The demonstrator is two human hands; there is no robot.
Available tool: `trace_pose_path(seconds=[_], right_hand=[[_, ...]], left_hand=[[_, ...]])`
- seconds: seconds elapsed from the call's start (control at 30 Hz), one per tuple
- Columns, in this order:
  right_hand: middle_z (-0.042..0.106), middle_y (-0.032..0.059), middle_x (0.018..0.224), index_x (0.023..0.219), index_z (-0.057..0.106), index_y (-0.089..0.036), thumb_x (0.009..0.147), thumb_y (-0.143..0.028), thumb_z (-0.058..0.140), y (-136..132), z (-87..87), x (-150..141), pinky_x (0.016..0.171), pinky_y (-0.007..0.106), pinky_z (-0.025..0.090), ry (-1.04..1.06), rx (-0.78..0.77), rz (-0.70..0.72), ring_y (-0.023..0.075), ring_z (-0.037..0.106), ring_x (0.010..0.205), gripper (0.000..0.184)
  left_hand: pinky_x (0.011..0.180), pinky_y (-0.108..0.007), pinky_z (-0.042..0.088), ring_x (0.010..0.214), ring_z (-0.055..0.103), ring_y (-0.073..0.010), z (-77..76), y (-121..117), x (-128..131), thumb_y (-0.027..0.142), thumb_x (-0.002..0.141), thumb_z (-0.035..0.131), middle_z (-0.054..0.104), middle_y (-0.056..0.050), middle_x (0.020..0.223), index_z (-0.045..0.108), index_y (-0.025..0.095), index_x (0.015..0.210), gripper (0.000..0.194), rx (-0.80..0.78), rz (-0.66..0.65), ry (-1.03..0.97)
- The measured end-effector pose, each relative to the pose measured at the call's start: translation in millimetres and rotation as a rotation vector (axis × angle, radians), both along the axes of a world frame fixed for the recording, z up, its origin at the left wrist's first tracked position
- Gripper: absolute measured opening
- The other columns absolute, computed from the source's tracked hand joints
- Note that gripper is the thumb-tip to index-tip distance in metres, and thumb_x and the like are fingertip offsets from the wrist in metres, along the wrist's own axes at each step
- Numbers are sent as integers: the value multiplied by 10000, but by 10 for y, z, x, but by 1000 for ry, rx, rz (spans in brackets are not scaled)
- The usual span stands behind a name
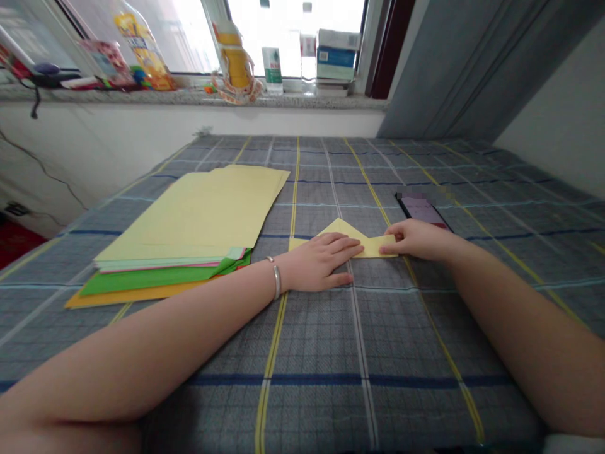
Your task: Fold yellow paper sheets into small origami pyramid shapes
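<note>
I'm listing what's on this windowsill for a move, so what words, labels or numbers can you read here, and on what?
Nothing can be read with certainty.
Bottle with green label: print too small to read.
Blue-and-white box: print too small to read.
Yellow bag: large lettering, too blurred to read.
Pink packet: too small to read.
Phone: screen blurred, nothing legible.

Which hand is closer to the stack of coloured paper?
Left. The left hand lies flat on the folded yellow paper, just right of the paper stack. The right hand holds that paper's far end, farther right of the stack.
</note>
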State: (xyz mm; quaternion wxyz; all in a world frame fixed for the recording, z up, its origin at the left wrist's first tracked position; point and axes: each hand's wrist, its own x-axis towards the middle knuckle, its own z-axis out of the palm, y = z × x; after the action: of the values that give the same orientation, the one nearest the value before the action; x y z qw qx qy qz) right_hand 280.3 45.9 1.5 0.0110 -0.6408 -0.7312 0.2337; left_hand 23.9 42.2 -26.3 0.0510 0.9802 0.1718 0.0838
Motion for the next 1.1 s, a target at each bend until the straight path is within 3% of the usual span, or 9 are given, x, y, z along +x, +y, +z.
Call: trace_pose_path(seconds=[0.2, 0.37, 0.47, 1.1], right_hand=[[651, 41, 701, 739, 634, -188, 713, -464, 628, 3, 7, -39, 519, 281, 370, -46, 6, 22, 187, 584, 637, 278], [653, 46, 706, 716, 607, -193, 738, -472, 601, 1, 9, -43, 519, 280, 363, -83, 36, 45, 187, 585, 642, 280], [666, 55, 733, 736, 611, -191, 732, -479, 611, 2, -12, -37, 525, 279, 373, -86, 48, 38, 193, 596, 656, 288], [657, 54, 739, 796, 620, -190, 770, -457, 592, -18, -33, -46, 534, 277, 371, -105, 97, 65, 189, 587, 657, 269]], left_hand=[[1089, -428, 298, 1248, 425, -260, -35, -10, 61, 501, 956, 389, 483, -140, 1364, 370, 149, 1439, 598, 45, 57, -28], [1144, -465, 212, 1388, 294, -273, -19, 4, 46, 444, 965, 401, 354, -74, 1512, 331, 236, 1466, 546, 50, -37, -28], [1149, -509, 186, 1420, 257, -272, -7, 13, 35, 414, 972, 393, 371, -21, 1511, 322, 287, 1464, 513, 26, -69, -10], [1172, -504, 136, 1431, 255, -254, -20, -3, 48, 410, 959, 438, 406, -41, 1490, 404, 245, 1402, 475, 8, -43, -31]])
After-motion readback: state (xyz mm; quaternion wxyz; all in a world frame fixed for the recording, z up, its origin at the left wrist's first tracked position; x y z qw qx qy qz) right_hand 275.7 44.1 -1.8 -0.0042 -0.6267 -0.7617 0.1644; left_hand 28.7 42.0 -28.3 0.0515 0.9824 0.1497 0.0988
